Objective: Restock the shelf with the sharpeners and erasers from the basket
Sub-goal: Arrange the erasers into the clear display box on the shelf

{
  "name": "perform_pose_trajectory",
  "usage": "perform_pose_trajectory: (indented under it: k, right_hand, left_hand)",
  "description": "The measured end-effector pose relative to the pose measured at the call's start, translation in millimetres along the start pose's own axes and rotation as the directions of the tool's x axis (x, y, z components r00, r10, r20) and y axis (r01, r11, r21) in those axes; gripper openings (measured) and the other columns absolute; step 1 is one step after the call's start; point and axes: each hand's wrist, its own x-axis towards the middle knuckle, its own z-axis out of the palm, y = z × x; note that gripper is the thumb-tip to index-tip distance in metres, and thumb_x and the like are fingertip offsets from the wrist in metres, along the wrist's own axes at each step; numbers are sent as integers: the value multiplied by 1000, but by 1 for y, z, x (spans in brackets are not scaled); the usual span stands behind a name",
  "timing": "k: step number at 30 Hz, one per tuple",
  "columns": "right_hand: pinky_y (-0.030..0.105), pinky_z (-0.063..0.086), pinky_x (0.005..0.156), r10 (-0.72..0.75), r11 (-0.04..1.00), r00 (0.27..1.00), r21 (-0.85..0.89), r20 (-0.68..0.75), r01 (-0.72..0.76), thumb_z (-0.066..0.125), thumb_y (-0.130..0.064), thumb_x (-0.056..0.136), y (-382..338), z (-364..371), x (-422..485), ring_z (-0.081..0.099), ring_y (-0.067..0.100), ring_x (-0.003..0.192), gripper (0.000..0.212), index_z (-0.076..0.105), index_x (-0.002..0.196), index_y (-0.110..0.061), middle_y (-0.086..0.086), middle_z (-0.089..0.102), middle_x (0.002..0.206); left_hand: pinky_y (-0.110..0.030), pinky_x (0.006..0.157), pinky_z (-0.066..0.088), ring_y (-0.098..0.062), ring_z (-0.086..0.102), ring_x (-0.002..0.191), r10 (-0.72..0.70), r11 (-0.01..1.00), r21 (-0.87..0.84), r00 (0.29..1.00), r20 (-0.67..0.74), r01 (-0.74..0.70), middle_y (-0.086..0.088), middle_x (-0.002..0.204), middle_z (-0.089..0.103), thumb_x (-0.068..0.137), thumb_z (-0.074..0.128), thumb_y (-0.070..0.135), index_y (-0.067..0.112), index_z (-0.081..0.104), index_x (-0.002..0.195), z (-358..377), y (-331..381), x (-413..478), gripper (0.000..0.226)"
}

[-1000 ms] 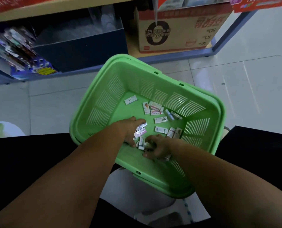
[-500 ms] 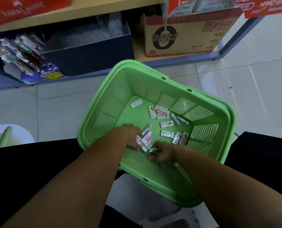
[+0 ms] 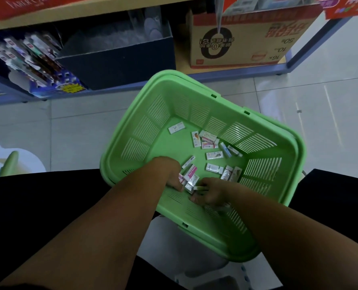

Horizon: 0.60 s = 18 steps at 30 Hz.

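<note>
The packs (image 3: 214, 155), small wrapped erasers and sharpeners, are lying loose on the floor of the basket (image 3: 215, 233). Most are sitting towards its right side, and one lone pack (image 3: 176, 127) is lying apart near the far wall. At the near edge of the scatter, a bunch (image 3: 190, 176) of several packs, one with a pink label and others silvery, is sitting in the left hand (image 3: 169, 174).

The left fingers (image 3: 177, 186) are curling tightly round this bunch and pressing it against the palm, so the hand is closing on it rather than lying flat. Just beside it, almost touching, the right hand (image 3: 211, 193) is reaching down to the basket floor. Its fingers (image 3: 204, 184) are bending inward and pinching a white pack (image 3: 198, 187) against the thumb. Whether more is lying under that palm is hidden.

Both forearms are coming in over the near rim of the green, slat-walled basket, which is tilting a little towards the person. Dark clothing (image 3: 38, 195) is showing on either side of it.

Beyond the basket, pale floor tiles (image 3: 320, 114) are running up to the shelf (image 3: 236, 73). On its lowest level a printed cardboard box (image 3: 247, 42) is standing at the right. A dark bin (image 3: 119, 65) is sitting in the middle, and a display of pens (image 3: 34, 65) is leaning at the left. Red packaging is lining the level above.
</note>
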Motion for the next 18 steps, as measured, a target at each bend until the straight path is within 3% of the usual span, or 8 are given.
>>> perform_pose_trajectory:
  k: [3, 6, 8, 11, 13, 16, 18]
  right_hand:
    - [33, 47, 99, 14, 1000, 1000, 11, 25, -14, 86, -57, 77, -7, -11, -8, 62, 20, 112, 85, 52, 147, -22, 0, 63, 133]
    - [29, 48, 93, -1, 995, 999, 96, 37, -2, 78, -43, 89, -19, -23, -17, 60, 17, 108, 74, 48, 152, -18, 5, 60, 135]
    - [40, 49, 105, -10, 986, 1000, 164, -21, 14, 72, -51, 90, -25, -30, -23, 62, 22, 114, 62, 56, 143, -22, 5, 63, 134]
    - [52, 45, 112, -10, 968, 998, 249, -65, 26, 57, -64, 92, -31, -41, -33, 62, 30, 117, 53, 64, 128, -25, 6, 64, 128]
    - [55, 49, 107, 0, 954, 997, 300, -78, 23, 54, -71, 83, -35, -48, -44, 65, 31, 105, 60, 68, 116, -24, 8, 68, 114]
    - [48, 47, 95, -25, 937, 993, 343, -118, 65, 58, -81, 65, -40, -62, -55, 59, 30, 106, 83, 63, 119, -18, 9, 63, 120]
    - [48, 49, 93, -76, 929, 983, 346, -166, 130, 61, -75, 78, -49, -73, -72, 61, 30, 102, 76, 65, 121, -13, 9, 66, 120]
  left_hand:
    - [-42, 101, 53, -29, 64, 115, 19, 1000, 15, 1000, 23, -19, -7, 134, 63, 81, 73, 68, 17, 59, 139, -2, 5, -3, 78]
    - [-41, 93, 56, -26, 66, 99, 46, 999, 8, 999, 7, -46, -6, 113, 67, 86, 74, 54, 15, 66, 126, -4, 9, -7, 57]
    - [-38, 87, 56, -25, 65, 93, 47, 999, -22, 999, -14, -48, -7, 107, 67, 92, 68, 49, 12, 66, 121, -5, 10, -10, 47]
    - [-39, 90, 53, -28, 64, 98, 30, 988, -150, 998, -59, -38, -12, 116, 67, 102, 54, 47, 11, 65, 122, -14, 8, -17, 43]
    - [-37, 89, 50, -27, 62, 98, 15, 958, -286, 997, -81, -38, -13, 119, 66, 105, 48, 47, 10, 66, 121, -24, 6, -28, 44]
    - [-39, 83, 57, -31, 67, 97, 11, 876, -477, 993, -120, -67, -14, 115, 65, 107, 41, 51, 12, 67, 124, -44, 4, -51, 49]
    - [-41, 70, 63, -33, 68, 97, -18, 756, -652, 993, -116, -62, -9, 120, 61, 105, 43, 58, 17, 64, 131, -58, 4, -66, 54]
